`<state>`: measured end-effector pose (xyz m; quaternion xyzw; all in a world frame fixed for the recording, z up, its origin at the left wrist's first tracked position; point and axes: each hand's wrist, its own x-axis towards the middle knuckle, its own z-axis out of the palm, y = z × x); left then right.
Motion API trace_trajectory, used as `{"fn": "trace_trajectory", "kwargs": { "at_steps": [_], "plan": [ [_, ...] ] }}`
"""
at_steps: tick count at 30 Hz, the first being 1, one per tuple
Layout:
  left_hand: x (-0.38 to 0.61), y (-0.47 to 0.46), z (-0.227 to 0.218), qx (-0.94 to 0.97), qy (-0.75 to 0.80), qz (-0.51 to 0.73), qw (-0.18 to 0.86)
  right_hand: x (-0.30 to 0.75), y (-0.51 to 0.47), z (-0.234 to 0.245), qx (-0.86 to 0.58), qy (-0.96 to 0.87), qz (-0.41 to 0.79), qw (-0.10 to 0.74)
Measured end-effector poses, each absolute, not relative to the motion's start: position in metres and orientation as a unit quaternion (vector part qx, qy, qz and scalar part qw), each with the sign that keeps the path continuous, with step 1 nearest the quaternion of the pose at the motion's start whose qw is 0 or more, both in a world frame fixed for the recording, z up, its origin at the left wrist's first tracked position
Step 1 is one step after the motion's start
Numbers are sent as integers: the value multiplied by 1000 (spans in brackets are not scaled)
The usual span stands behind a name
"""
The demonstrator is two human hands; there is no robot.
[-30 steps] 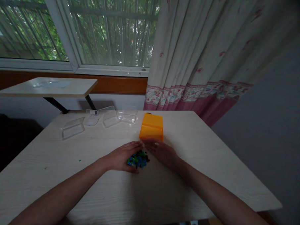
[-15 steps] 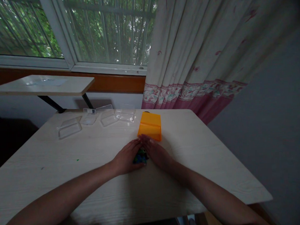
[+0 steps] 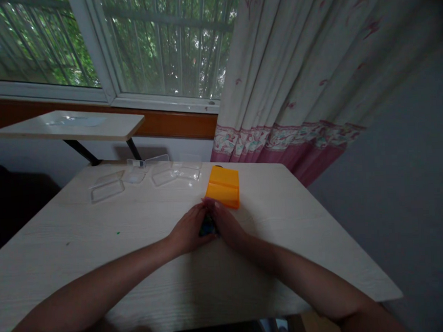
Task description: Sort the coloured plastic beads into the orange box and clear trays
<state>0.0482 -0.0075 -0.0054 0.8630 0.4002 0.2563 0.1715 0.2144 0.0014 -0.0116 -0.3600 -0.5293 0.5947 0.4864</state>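
Note:
A small heap of blue and green pieces (image 3: 207, 227) lies on the table between my two hands, too dark and too covered to tell what the pieces are. My left hand (image 3: 189, 230) curves along the heap's left side, its thumb across the near edge. My right hand (image 3: 227, 224) presses in from the right with its fingers together. Beyond the heap the fingertips of both hands meet. Just past them, close to the right fingers, is an orange plastic case (image 3: 223, 186), which looks unfolded.
Several clear plastic boxes and lids (image 3: 107, 191) lie at the back left of the pale table (image 3: 284, 261). A tiny green piece (image 3: 118, 233) sits left of my hands. A raised shelf (image 3: 106, 127) overhangs the back left corner. Curtains (image 3: 278, 109) hang behind.
My hands have drawn closer together around the heap, so less of the blue and green shows. The view has shifted slightly; the case and clear boxes stay put.

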Motion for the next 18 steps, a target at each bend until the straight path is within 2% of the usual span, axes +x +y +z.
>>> {"fn": "trace_trajectory", "kwargs": {
  "at_steps": [8, 18],
  "plan": [
    [44, -7, -2, 851, 398, 268, 213, 209, 3, -8, -319, -450, 638, 537],
    [17, 26, -1, 851, 310, 279, 319, 208, 0, 3, -368, -449, 639, 504]
  ]
}}
